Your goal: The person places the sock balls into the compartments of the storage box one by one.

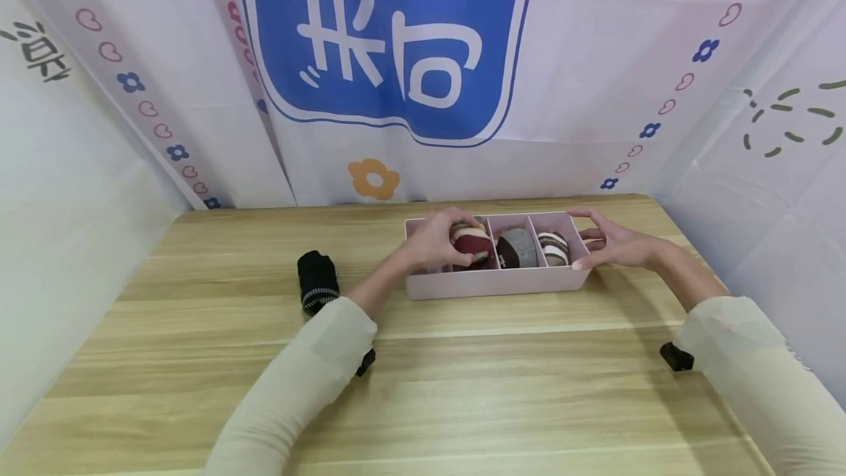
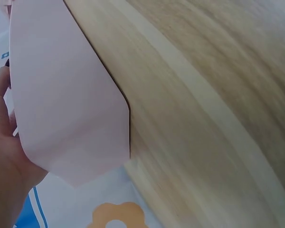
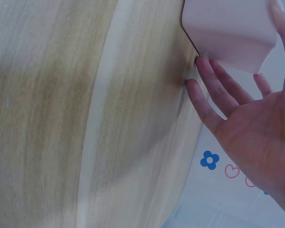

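A pale pink divided box [image 1: 496, 283] stands near the back edge of the table. My left hand [image 1: 432, 241] holds a dark red rolled sock [image 1: 472, 244] with a cream striped part inside a left compartment, thumb in front and fingers behind. Beside it sit a grey and dark brown rolled sock [image 1: 518, 248] and a brown-and-white striped one [image 1: 554, 248], each in its own compartment. At the box's right end, my right hand [image 1: 617, 242] grips across the corners, thumb at the front and a finger at the back. The left wrist view hides the socks behind the box wall.
A black rolled sock [image 1: 317, 281] with a white-stitched band lies on the wooden table [image 1: 496, 388], left of the box. A white printed cloth [image 1: 581, 94] hangs behind the table. Small black pieces show beside both sleeves.
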